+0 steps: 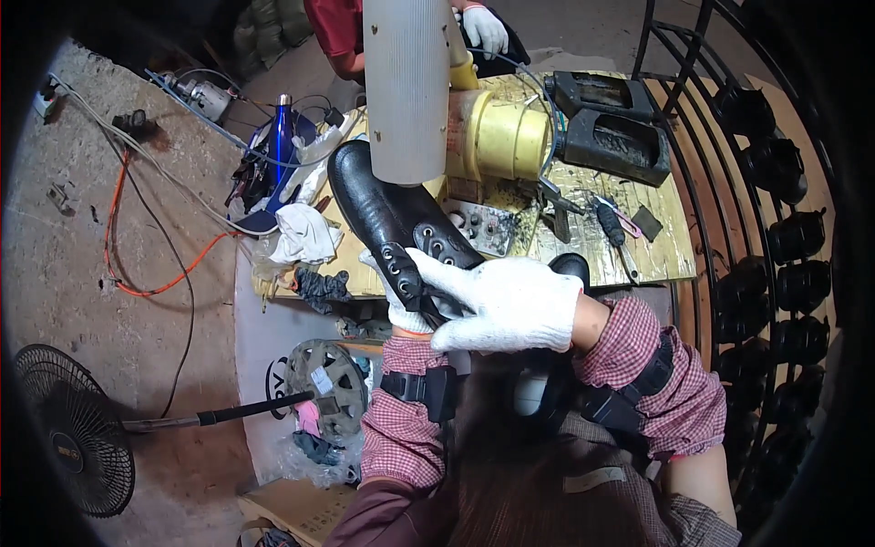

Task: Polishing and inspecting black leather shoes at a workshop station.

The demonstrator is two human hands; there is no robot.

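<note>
A black leather shoe (pixel 369 187) with metal eyelets is held up at a tilt over the near edge of the worktable, its toe toward the far left. My left hand (pixel 403 312), in a white knit glove, grips it from the left side; the shoe and my other hand hide most of its fingers. From the right, my gloved right hand (pixel 515 305) grips the shoe at its eyelet flaps, forefinger along the eyelets and thumb lower down. A pale ribbed cylinder (pixel 406 91) hangs just above the shoe. Beyond my right wrist shows a rounded black thing (pixel 571 265).
On the wooden worktable (pixel 670 251) stand a yellow cylinder (pixel 510 137), black-stained trays (pixel 615 146), a brush (pixel 609 223), a white cloth (pixel 305 235) and a blue bottle (pixel 282 132). A metal rack (pixel 729 196) of black shoes is at right, a fan (pixel 77 433) at left. Across the table is another person's gloved hand (pixel 486 30).
</note>
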